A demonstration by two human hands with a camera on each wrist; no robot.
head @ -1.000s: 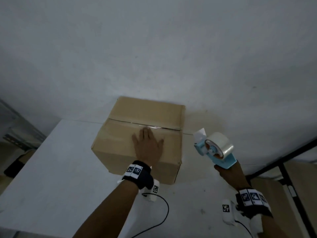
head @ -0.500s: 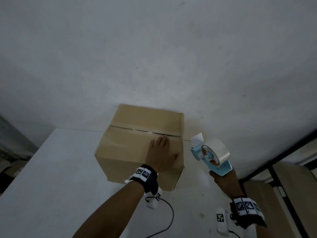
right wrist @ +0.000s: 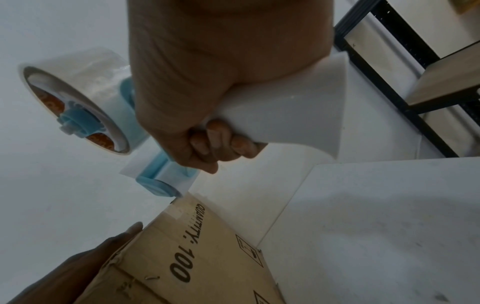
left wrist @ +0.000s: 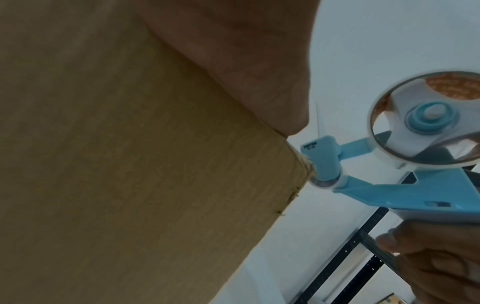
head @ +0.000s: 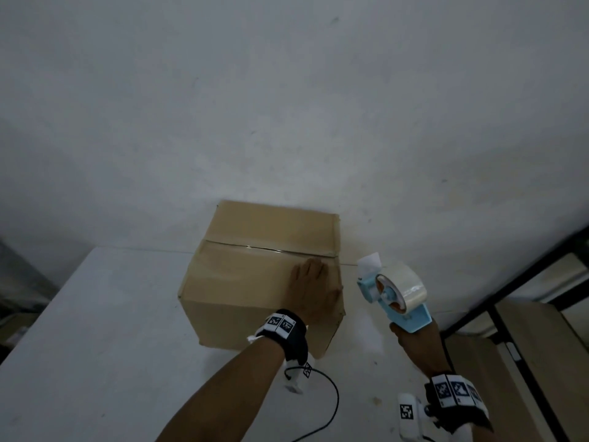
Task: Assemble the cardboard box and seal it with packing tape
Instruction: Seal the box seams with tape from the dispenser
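A brown cardboard box [head: 248, 269] stands on the white table [head: 95, 330] against the wall, its top flaps closed along a seam. My left hand [head: 314, 290] lies flat on the box top at its right end, fingers straight. My right hand [head: 417, 346] grips the handle of a light-blue tape dispenser [head: 395, 298] carrying a clear tape roll [head: 406, 283], held in the air just right of the box. In the right wrist view the dispenser's front roller [right wrist: 161, 188] sits close to the box's upper right corner [right wrist: 182, 205]. The left wrist view shows the same dispenser [left wrist: 389, 164] beside the box edge [left wrist: 293, 164].
A plain white wall [head: 287, 106] rises right behind the box. A black cable [head: 331, 406] trails over the table near my left wrist. Right of the table stands a black metal frame [head: 510, 288] with wooden panels [head: 529, 362].
My left hand slid along the box top from its middle to the right end. The dispenser in my right hand came closer to the box's right side.
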